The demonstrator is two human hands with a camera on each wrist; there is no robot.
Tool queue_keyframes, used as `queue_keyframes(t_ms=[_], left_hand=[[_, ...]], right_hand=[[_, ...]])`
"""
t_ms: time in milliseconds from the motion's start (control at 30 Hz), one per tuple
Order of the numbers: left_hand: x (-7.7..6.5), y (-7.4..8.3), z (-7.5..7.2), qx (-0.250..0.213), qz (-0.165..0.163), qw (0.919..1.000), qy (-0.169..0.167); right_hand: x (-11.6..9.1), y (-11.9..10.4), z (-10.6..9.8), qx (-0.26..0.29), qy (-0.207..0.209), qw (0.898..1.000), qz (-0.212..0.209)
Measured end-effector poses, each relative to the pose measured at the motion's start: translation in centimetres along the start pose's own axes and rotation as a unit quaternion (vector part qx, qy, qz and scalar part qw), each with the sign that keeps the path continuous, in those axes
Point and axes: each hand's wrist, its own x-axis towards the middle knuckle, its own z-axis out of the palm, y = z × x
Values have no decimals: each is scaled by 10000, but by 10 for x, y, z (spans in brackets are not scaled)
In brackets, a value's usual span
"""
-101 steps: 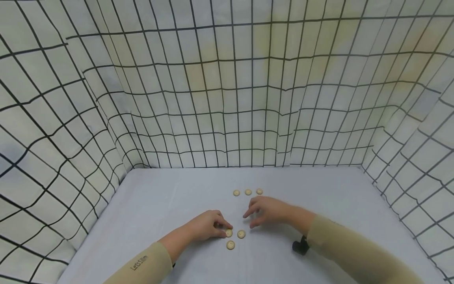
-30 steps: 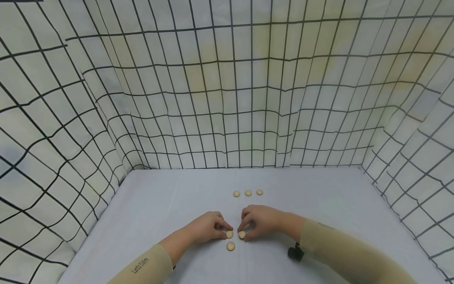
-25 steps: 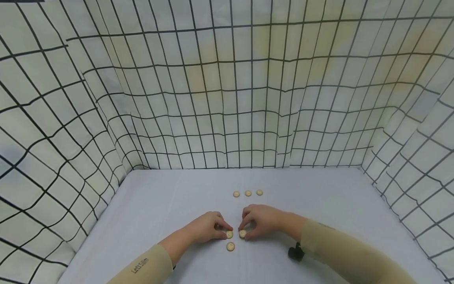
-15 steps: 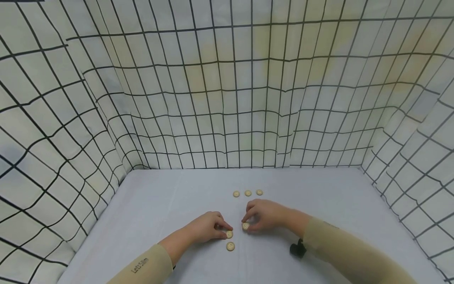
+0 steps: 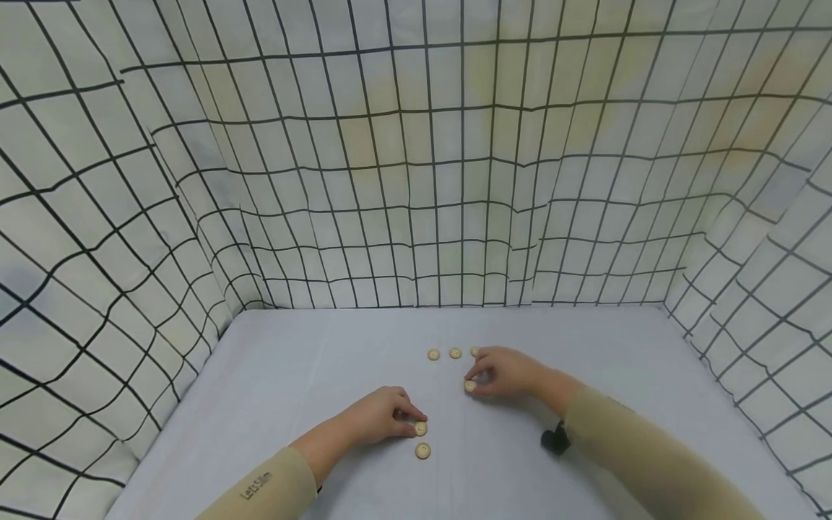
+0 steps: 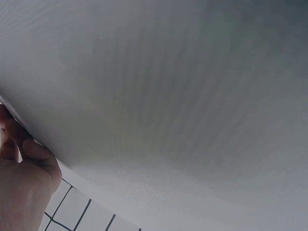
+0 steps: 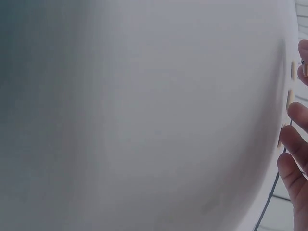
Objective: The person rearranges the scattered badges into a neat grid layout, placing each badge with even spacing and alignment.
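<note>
Table: pale top is spreading flat.
Back wall: black grid is crossing yellow-tinged white.
Side walls: 2 are flanking the table, carrying similar grids.

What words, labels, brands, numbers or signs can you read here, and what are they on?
"LetsSlim", on the left sleeve; it is small, so the exact spelling is uncertain.
Right sleeve: a faint dark mark, too blurred to read.
Buttons: any marks are too small to read.
</note>
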Motion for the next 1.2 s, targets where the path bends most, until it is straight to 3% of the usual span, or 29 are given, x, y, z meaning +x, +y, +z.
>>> queue_keyframes(t_ms=[467, 1200], left_hand=[[0, 2, -1, -90, -56, 9999, 16], [0, 0, 0, -60, -121, 9999, 19]], right_hand=[[7, 22, -10, 40, 44, 9977, 670], [6, 21, -11, -155, 100, 9984, 528]])
